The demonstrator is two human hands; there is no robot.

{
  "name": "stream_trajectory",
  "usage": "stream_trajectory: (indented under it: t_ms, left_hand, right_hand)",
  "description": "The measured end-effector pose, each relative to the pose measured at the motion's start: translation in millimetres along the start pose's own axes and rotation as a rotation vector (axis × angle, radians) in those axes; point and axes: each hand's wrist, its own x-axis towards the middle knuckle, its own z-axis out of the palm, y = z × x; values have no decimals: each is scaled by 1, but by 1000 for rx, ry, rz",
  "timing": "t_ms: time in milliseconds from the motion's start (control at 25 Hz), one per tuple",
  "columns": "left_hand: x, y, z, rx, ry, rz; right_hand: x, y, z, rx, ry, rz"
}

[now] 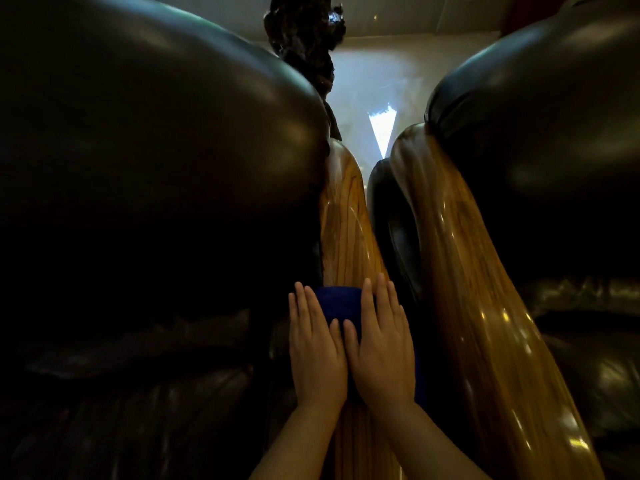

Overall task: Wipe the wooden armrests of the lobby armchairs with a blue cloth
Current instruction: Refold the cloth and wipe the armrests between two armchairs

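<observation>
Between two dark leather armchairs [149,174] we count two glossy wooden armrests [346,230]. Our left hand [317,351] and right hand [381,348], fingers extended flat, press one blue cloth [337,301] onto the left armrest.

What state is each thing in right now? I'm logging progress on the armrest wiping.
left hand: flat, palm down on the cloth
right hand: flat, palm down on the cloth, beside the left
blue cloth: pressed on the left armrest under both hands
left armrest: glossy, bare beyond the cloth
right armrest: glossy, untouched, no cloth on it
</observation>
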Motion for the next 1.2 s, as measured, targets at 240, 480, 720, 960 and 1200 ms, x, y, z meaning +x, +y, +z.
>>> stream_trajectory:
  t_ms: [240, 480, 720, 960, 1200]
  left_hand:
    - [47, 13, 7, 13, -60, 69]
    - [100, 25, 9, -31, -70, 105]
    - [150, 35, 16, -22, -12, 110]
    - [195, 51, 21, 200, 211, 122]
    - [215, 58, 14, 393, 301, 314]
  right_hand:
    - [45, 3, 0, 86, -14, 66]
    - [102, 4, 4, 165, -20, 49]
    - [159, 9, 14, 279, -58, 26]
    - [218, 14, 26, 223, -47, 90]
    - [233, 17, 7, 139, 152, 47]
